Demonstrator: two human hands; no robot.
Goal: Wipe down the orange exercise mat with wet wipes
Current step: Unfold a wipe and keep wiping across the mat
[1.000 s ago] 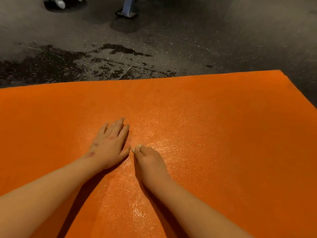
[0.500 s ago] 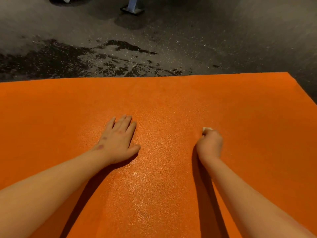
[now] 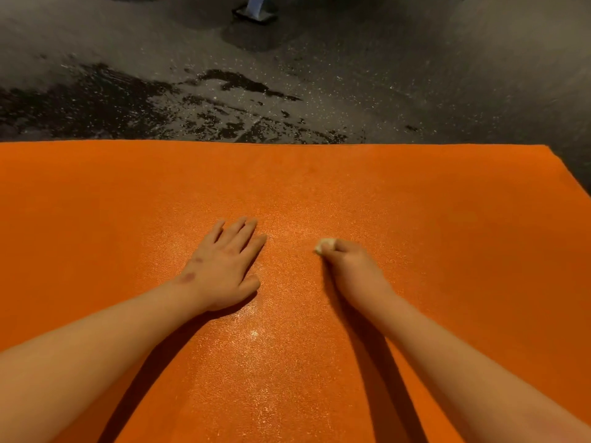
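From the head camera, the one view there is, the orange exercise mat [image 3: 447, 251] lies spread flat on a dark speckled floor [image 3: 415, 75] and fills the lower two thirds of the picture. Its far edge runs straight across and its far right corner is in sight. Both bare forearms reach out over it.

The left hand [image 3: 224, 270] lies palm down on the mat, fingers straight and slightly fanned. It holds nothing and looks to be bracing the person or pinning the mat. The right hand [image 3: 351, 273] is just beside it, to the right and apart from it. Its grip is curled and pinches a small wadded wet wipe [image 3: 325, 244], of which only a pale tip shows past the fingertips, pressed to the mat.

A damp sheen [image 3: 256, 334] glints between and below the hands, while the mat's outer parts look matte. I take this as mid-wipe, with the centre done and the edges not. The next stroke calls for firm downward pressure and a sweep out toward the dry right side or the far edge.

Beyond the mat the floor has dark blotches, and a stand foot [image 3: 256, 11] sits at the top.
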